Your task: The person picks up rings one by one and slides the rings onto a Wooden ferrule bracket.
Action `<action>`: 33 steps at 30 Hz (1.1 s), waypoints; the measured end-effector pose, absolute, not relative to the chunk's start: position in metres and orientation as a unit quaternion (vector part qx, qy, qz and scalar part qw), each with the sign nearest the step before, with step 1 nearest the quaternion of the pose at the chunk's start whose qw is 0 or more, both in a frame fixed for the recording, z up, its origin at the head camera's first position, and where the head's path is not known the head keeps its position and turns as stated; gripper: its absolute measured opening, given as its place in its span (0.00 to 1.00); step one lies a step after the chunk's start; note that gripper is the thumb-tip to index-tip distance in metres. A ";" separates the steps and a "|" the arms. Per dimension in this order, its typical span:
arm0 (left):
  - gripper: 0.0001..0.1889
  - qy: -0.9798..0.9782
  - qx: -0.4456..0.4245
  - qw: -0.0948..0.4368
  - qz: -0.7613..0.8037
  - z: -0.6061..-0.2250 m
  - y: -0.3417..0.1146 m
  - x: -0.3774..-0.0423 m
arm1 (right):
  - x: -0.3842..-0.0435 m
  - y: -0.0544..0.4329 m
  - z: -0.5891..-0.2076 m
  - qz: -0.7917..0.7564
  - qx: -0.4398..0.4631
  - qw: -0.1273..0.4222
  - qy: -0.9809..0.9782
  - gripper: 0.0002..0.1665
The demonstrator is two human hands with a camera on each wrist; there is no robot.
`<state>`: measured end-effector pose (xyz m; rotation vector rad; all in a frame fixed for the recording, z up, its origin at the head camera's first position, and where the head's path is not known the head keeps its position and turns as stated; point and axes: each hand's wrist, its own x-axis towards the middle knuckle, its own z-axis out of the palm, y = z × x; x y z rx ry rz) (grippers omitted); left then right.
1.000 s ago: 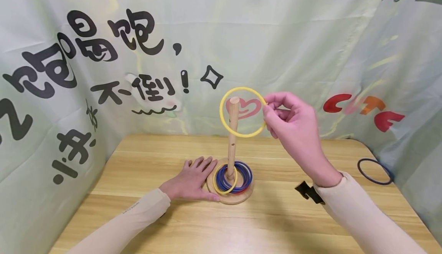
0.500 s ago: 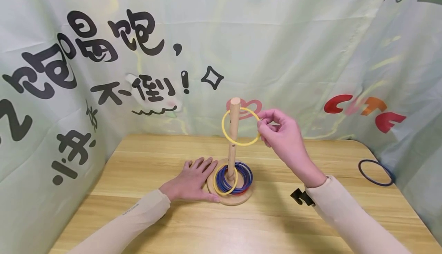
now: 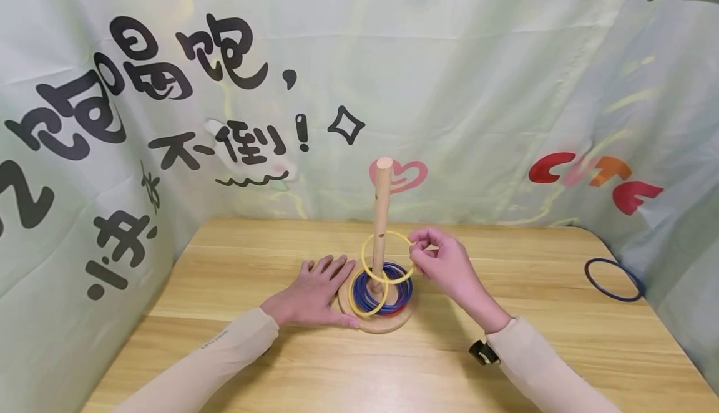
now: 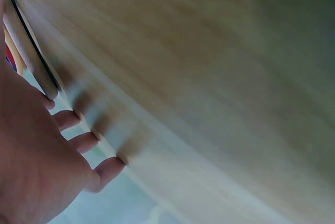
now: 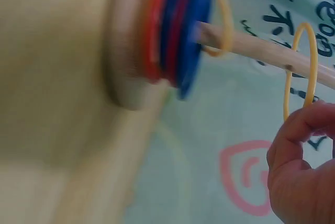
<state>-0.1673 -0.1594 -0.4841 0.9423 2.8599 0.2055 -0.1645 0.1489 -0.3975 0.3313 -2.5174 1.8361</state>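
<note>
A wooden peg [image 3: 382, 204] rises from a round wooden base [image 3: 384, 326]. Blue rings [image 3: 408, 291], a red ring [image 3: 401, 308] and a yellow ring [image 3: 351, 299] are stacked around its foot; that yellow ring leans on the pile. My right hand [image 3: 445, 264] pinches a second yellow ring [image 3: 363, 256] by its right side. In the right wrist view this yellow ring [image 5: 313, 69] goes around the peg, apart from the pile. My left hand [image 3: 311, 294], spread with fingers extended, rests against the base's left side. The left wrist view shows the left hand's fingers [image 4: 84, 141] on the table.
Toward the right edge of the wooden table [image 3: 224, 263] lies another dark blue ring [image 3: 613, 279]. A printed curtain [image 3: 477, 88] hangs behind the table and along both sides. A black buckle [image 3: 483, 352] hangs at the right cuff.
My right hand has come down and slightly left with the yellow ring, from near the peg's top to just above the stacked rings. The left hand stays in place.
</note>
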 end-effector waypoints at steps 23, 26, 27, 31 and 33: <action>0.68 0.947 0.312 0.061 0.053 -0.483 -0.159 -0.167 | -0.158 0.180 -0.449 0.536 0.078 -0.046 -0.840 0.12; 0.68 0.947 0.312 0.059 0.053 -0.483 -0.159 -0.167 | -0.158 0.199 -0.449 0.534 0.071 -0.026 -0.842 0.14; 0.68 0.947 0.312 0.059 0.054 -0.482 -0.159 -0.167 | -0.157 0.206 -0.448 0.530 0.070 -0.017 -0.845 0.14; 0.69 0.947 0.312 0.058 0.049 -0.483 -0.159 -0.167 | -0.156 0.243 -0.449 0.505 0.057 0.030 -0.861 0.16; 0.68 0.947 0.312 0.058 0.049 -0.483 -0.159 -0.168 | -0.155 0.265 -0.450 0.483 0.048 0.057 -0.872 0.17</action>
